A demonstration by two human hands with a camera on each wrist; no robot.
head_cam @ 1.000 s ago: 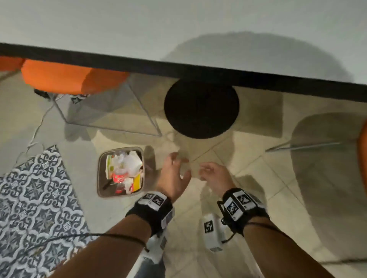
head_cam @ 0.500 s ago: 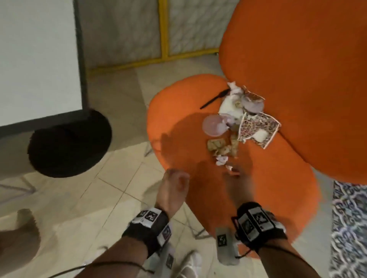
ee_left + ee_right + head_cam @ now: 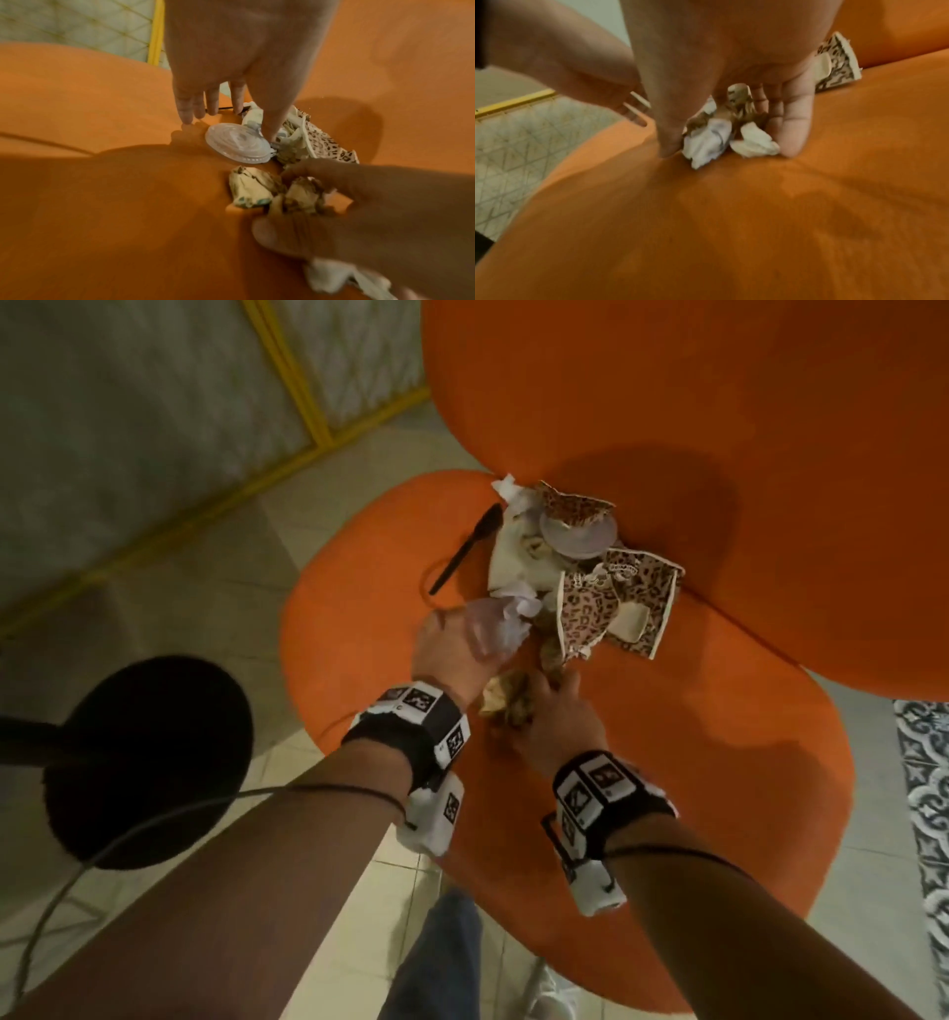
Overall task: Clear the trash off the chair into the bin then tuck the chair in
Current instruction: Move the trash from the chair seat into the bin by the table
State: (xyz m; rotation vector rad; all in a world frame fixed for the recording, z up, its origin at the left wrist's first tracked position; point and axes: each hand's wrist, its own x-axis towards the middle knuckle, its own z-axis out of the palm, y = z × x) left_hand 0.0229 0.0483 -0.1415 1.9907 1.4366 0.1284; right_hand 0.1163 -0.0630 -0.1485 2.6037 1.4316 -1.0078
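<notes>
While the trash still sits heaped on the orange chair [image 3: 642,762], we are only partway through the clearing. Our right hand [image 3: 557,716] curls its fingers and thumb round the crumpled paper scraps [image 3: 716,140] at the near edge of the heap. Our left hand [image 3: 452,649] reaches down with straight fingers; its fingertips [image 3: 187,115] touch the seat just beside the clear plastic lid [image 3: 239,145], and the thumb comes down at the lid's far side, so it has not closed on anything yet. We cannot see the bin from here.

We judge the scraps the likeliest to go wrong: they are small, loose and separate, so a shallow pinch could drop one on the floor on the way over. The lid is thin and lies flat, so fingers may slide over it and push it off the seat edge.

The head view alone shows the rest of the pile: the black plastic spoon [image 3: 464,549], a second lid [image 3: 577,536] and the torn leopard-print cup [image 3: 611,603] against the backrest. The right wrist view alone shows the white scraps caught between thumb and fingers.
</notes>
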